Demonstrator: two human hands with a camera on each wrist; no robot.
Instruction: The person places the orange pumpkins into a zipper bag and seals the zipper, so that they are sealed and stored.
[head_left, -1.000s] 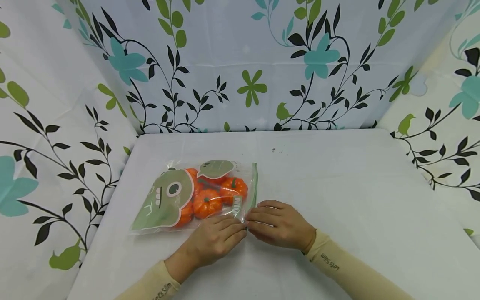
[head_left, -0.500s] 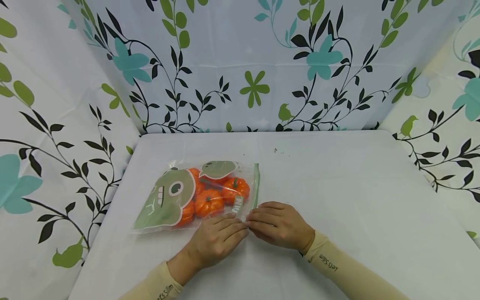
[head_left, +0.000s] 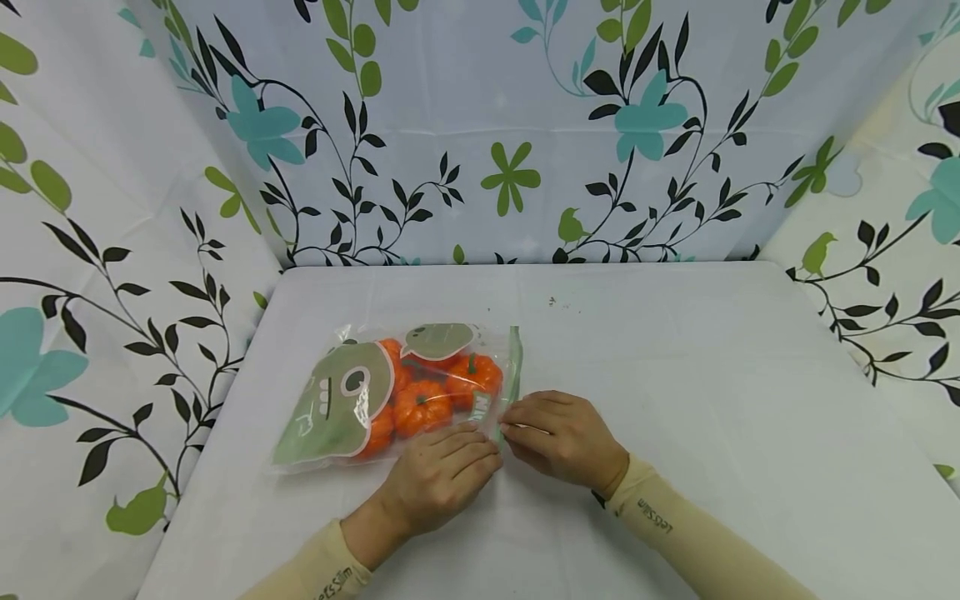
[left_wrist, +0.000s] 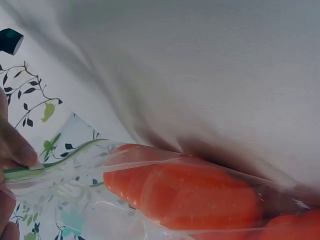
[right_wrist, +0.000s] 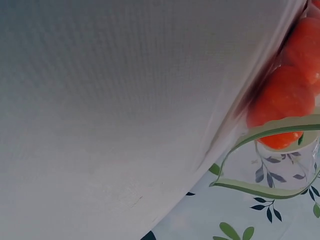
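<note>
A clear zip-top bag (head_left: 330,417) printed with a green monster face lies on the table, holding several small orange toy pumpkins (head_left: 423,407). My left hand (head_left: 444,477) grips the bag's near right corner, its fingertips hidden from above. Just right of it, my right hand (head_left: 558,437) pinches the near end of the green zip strip (head_left: 515,362). Fingers (left_wrist: 22,152) at the edge of the left wrist view pinch that strip too. The bag's mouth (right_wrist: 260,189) gapes in the right wrist view, its two green edges apart, with pumpkins (right_wrist: 282,97) inside.
A white cloth covers the table (head_left: 675,375). Leaf-patterned curtains (head_left: 450,125) stand behind it and at both sides. Small dark specks (head_left: 552,301) mark the cloth toward the back.
My right hand has moved slightly up and away from the left fingertips, showing more of the green strip between them. The bag sits slightly farther right in view; my left hand keeps its grip.
</note>
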